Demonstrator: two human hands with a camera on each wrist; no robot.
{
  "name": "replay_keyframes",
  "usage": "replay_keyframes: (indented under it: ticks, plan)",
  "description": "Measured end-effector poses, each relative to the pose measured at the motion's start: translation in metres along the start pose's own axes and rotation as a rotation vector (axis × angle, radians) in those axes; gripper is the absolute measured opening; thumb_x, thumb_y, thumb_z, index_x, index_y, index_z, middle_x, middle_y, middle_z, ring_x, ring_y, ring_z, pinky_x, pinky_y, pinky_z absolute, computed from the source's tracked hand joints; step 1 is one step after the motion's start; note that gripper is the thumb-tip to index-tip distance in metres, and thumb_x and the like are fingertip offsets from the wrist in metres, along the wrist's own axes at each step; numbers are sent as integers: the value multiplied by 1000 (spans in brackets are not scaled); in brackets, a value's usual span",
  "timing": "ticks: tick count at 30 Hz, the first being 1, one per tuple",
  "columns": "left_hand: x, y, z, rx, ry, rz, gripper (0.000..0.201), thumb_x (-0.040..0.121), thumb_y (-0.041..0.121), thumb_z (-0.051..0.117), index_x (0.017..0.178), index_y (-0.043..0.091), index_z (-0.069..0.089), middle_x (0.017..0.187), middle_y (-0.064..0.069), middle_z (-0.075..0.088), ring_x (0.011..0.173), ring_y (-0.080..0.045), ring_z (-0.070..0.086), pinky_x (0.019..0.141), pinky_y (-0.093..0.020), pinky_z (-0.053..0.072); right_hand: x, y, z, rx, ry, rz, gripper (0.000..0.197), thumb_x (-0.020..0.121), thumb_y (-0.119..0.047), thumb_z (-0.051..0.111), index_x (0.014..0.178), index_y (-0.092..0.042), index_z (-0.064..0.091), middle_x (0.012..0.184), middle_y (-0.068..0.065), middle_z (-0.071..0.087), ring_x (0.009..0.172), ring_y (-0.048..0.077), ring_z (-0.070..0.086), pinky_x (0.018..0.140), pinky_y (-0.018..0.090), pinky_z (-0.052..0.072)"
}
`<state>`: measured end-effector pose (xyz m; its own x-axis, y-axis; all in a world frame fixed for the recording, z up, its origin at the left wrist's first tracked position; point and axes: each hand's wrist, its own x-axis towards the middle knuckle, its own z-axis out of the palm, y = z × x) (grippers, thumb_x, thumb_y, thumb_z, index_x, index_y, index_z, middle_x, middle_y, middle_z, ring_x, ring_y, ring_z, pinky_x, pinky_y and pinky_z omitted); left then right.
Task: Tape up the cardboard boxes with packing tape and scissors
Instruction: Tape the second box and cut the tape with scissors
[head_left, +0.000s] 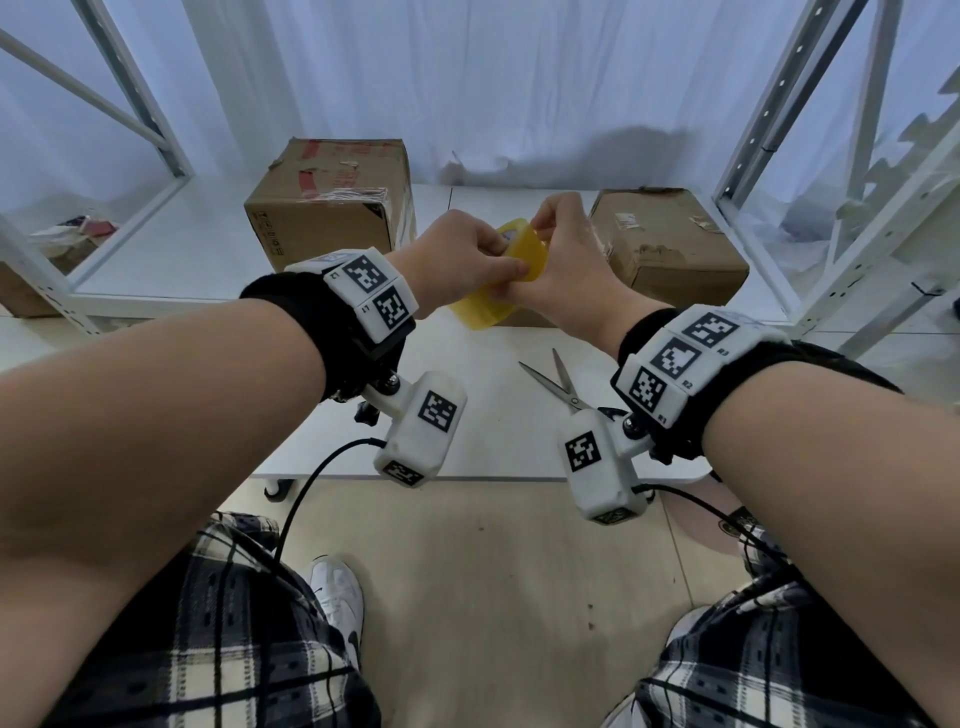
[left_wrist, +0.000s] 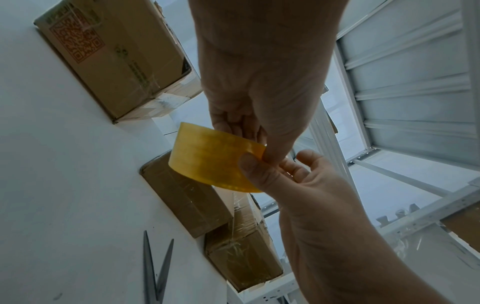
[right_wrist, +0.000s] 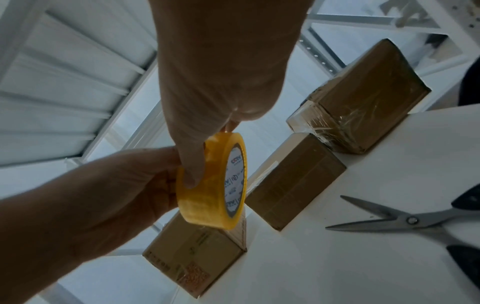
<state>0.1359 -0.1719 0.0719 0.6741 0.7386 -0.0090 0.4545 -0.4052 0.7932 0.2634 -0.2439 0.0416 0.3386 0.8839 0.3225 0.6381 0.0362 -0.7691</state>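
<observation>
1. Here, furthest left on the white table (head_left: 208, 244), stands the taller cardboard box (head_left: 327, 208), upright, with old tape across its top; it is well apart from both hands and beyond them.
2. Next comes the left hand (head_left: 462, 254), raised above the table. Its fingers and thumb are curled round the yellow tape roll (head_left: 522, 254), gripping it from the left side; the left wrist view shows the thumb pressed on the roll's outer band.
3. The roll hangs in the air between the two hands, not touching the table. In the right wrist view its printed core faces right, so its axis runs roughly left to right, the band facing the person.
4. The right hand (head_left: 566, 254) meets the roll from the right, thumb on the band and fingers at the upper rim. It looks to be pinching or picking at the tape's surface, probably hunting for the loose end; I cannot see a freed end.
5. My guess is the coming pull turns on this: the left hand anchors the roll, the right one must draw the tape away.
6. Below the right wrist, the scissors (head_left: 563, 387) lie on the table with blades parted, nearer the right hand, untouched.
7. Rightmost sits the lower cardboard box (head_left: 670, 239), just beyond the right hand.
</observation>
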Motion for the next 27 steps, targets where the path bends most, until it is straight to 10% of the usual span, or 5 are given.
replay_keyframes:
  ticks: [8, 11, 19, 22, 27]
  plan:
    - [2, -4, 1, -21, -23, 13, 31, 85, 26, 71, 92, -4, 71, 85, -20, 63, 70, -14, 52, 66, -27, 44, 0, 2, -4, -32, -16, -17, 58, 63, -16, 83, 94, -13, 35, 92, 2, 43, 81, 16, 42, 68, 26, 44]
    - [0, -3, -2, 8, -36, 14, 31, 87, 27, 68, 94, -3, 70, 70, -11, 55, 43, -1, 43, 43, -10, 34, -3, -1, -3, 25, -66, -36, 52, 70, -9, 79, 95, -12, 33, 79, -2, 45, 69, 9, 40, 63, 17, 39]
    - [-5, -13, -20, -67, -319, -22, 22, 95, 12, 56, 117, 8, 58, 98, 4, 61, 71, 6, 57, 56, -2, 39, -9, 15, -35, -214, -395, 104, 105, 75, -9, 77, 152, -31, 9, 152, 8, 21, 141, 25, 21, 114, 41, 26]
    - [-5, -11, -18, -170, -393, 15, 26, 93, 8, 57, 119, 6, 56, 103, -3, 60, 89, -6, 56, 73, -13, 44, -6, 20, -36, -251, -291, 55, 72, 80, -11, 74, 141, -20, 38, 126, 4, 49, 120, 25, 49, 96, 31, 41]
    - [-6, 5, -7, 142, -244, 239, 62, 84, 32, 72, 135, 29, 37, 90, 4, 56, 71, -6, 54, 59, -14, 46, -5, 17, -34, -361, -228, 75, 48, 82, -9, 69, 126, -11, 49, 101, 2, 54, 96, 21, 54, 77, 26, 39]
